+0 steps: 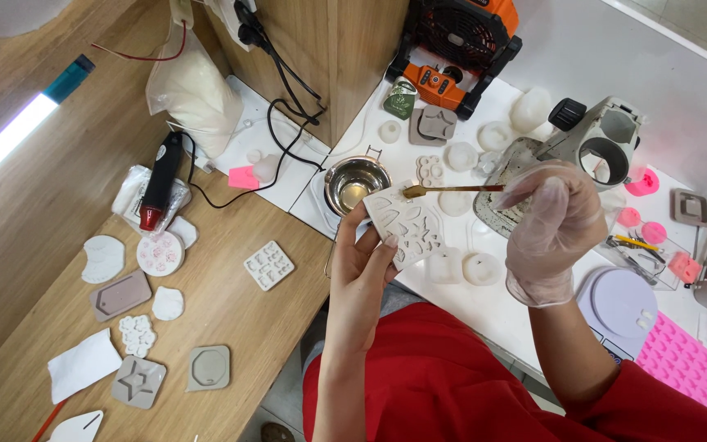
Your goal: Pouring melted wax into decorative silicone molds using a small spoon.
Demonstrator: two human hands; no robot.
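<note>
My left hand (pixel 367 266) is bare and holds a pale silicone mould (pixel 407 224) with leaf and star shaped cavities, tilted up above the table edge. My right hand (pixel 551 229), in a thin clear glove, grips a slim brass spoon (pixel 450 190) by its handle. The spoon's bowl hovers over the mould's upper edge. Just behind the mould stands a small metal pot (pixel 354 182) with clear yellowish liquid in it.
Several moulds and cast pieces lie on the wooden table (pixel 231 319) at left, with a heat gun (pixel 159 178). On the white table are a microscope (pixel 595 141), an orange fan (pixel 456 49), a round scale (pixel 619 301) and a pink mould (pixel 679 356).
</note>
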